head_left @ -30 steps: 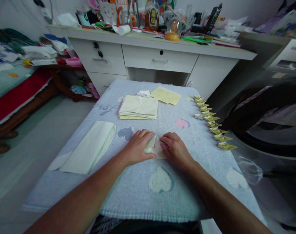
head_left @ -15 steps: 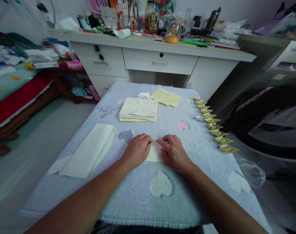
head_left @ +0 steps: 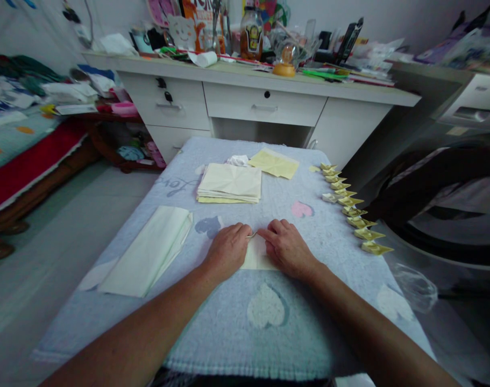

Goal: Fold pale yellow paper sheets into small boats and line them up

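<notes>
Paper sheet (head_left: 256, 259), ctr of frame on the table (head_left: 309, 317), is WIP: looks part-folded, top edge curled up. L hand (head_left: 227, 250) grips that edge, thumb hidden; R hand (head_left: 288, 250) has index tip at it, can't tell if pinching. Done, apparently: row of folded paper pieces (head_left: 369, 235), R side of frame. Not done, prob.: this one, plus flat sheets in the stack (head_left: 229, 180), upper ctr.
</notes>
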Available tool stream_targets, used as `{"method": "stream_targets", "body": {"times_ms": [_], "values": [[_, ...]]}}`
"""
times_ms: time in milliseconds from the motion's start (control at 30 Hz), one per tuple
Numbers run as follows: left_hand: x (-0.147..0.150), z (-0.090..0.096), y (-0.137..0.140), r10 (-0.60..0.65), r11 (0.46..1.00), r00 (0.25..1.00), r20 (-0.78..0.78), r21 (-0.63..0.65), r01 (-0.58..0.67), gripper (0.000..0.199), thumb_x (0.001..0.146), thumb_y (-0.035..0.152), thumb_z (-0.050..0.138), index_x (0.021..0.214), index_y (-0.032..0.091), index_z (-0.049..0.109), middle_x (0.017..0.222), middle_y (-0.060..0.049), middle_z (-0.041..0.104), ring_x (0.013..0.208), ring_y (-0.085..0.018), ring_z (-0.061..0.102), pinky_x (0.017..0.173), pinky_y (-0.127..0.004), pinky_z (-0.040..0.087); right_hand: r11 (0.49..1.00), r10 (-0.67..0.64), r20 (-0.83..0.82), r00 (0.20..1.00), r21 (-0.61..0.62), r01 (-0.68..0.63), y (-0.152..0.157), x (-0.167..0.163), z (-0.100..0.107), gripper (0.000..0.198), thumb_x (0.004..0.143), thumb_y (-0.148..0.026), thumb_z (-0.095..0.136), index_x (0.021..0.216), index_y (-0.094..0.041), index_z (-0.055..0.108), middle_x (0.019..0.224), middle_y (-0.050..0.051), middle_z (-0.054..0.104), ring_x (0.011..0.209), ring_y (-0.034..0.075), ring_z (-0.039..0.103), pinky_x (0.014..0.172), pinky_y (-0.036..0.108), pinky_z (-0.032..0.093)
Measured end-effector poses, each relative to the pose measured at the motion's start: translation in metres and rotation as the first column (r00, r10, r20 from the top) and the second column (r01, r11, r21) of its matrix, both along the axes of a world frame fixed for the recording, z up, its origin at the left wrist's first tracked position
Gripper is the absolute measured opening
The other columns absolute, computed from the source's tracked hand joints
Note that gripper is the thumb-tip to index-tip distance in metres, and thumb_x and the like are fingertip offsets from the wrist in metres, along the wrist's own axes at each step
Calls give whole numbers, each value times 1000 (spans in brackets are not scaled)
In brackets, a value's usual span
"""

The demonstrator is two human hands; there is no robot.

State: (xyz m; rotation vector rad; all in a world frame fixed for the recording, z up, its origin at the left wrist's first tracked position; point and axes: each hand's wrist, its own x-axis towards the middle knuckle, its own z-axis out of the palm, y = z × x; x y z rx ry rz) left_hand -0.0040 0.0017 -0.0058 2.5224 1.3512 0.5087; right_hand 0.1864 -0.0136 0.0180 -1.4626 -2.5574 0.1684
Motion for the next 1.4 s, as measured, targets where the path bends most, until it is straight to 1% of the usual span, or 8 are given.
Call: {"method": "stream_targets", "body": {"times_ms": [100, 200, 367, 467, 667, 900, 1267, 1400], "values": [[0, -1, -1, -15, 1000, 1000, -17, 18, 15, 12, 88, 11, 43, 87, 19, 53, 84, -4, 58, 83, -19, 55, 76, -32, 43, 1000, -23, -58, 998, 11, 24, -1, 2, -5, 32, 85, -15, 51, 114, -19, 62, 97, 9, 53, 89, 21, 43, 79, 35, 35], [0, 1, -2, -31, 999, 999, -24, 20, 32, 12, 87, 12, 44, 84, 19, 54, 83, -4, 58, 82, -19, 55, 75, -32, 44, 1000, -14, -110, 994, 7, 15, -3, 5, -8, 33, 85, -16, 51, 116, -18, 62, 98, 9, 53, 90, 22, 43, 80, 35, 35], [0, 7, -4, -59, 998, 998, 18, 8, 59, 16, 82, 7, 46, 86, 19, 56, 89, -4, 57, 87, -19, 54, 78, -31, 45, 1000, -19, -167, 986, 9, 21, -4, 7, -10, 33, 87, -21, 51, 118, -16, 60, 100, 9, 53, 91, 22, 43, 81, 36, 35], [0, 7, -3, -81, 997, 996, 35, 15, 80, 19, 79, 4, 45, 85, 19, 56, 88, -4, 58, 88, -19, 53, 79, -31, 46, 1000, 1, -196, 981, 12, 1, -4, 8, -14, 31, 88, -20, 50, 117, -17, 61, 99, 9, 54, 91, 22, 43, 81, 36, 35], [-2, 0, -3, -92, 995, 994, 58, 36, 90, 22, 76, 2, 44, 84, 20, 54, 86, -3, 60, 88, -19, 53, 80, -32, 46, 1000, 2, -189, 982, 18, 1, -5, 8, -15, 31, 87, -18, 51, 115, -19, 64, 102, 10, 54, 92, 22, 44, 80, 36, 35], [-4, -3, -4, -133, 991, 987, 86, 43, 130, 25, 76, 1, 44, 88, 19, 56, 94, -4, 64, 95, -20, 55, 86, -33, 46, 1000, 4, -197, 980, 20, 0, -4, 8, -15, 32, 87, -18, 52, 117, -20, 65, 102, 10, 55, 93, 22, 44, 81, 37, 36], [-3, 0, -4, -155, 985, 987, 39, 82, 151, 21, 82, 6, 45, 90, 19, 60, 87, -5, 65, 90, -20, 58, 82, -34, 49, 999, 11, -175, 985, 33, -5, -5, 8, -14, 33, 88, -19, 51, 119, -19, 63, 103, 10, 54, 93, 22, 44, 81, 37, 36], [-3, 0, -5, -170, 982, 985, 0, 88, 170, 16, 85, 10, 47, 90, 18, 60, 89, -6, 66, 90, -20, 58, 82, -34, 50, 999, 9, -142, 990, 44, -3, -6, 7, -14, 39, 87, -16, 51, 125, -21, 59, 104, 10, 54, 93, 23, 43, 81, 38, 36]]}}
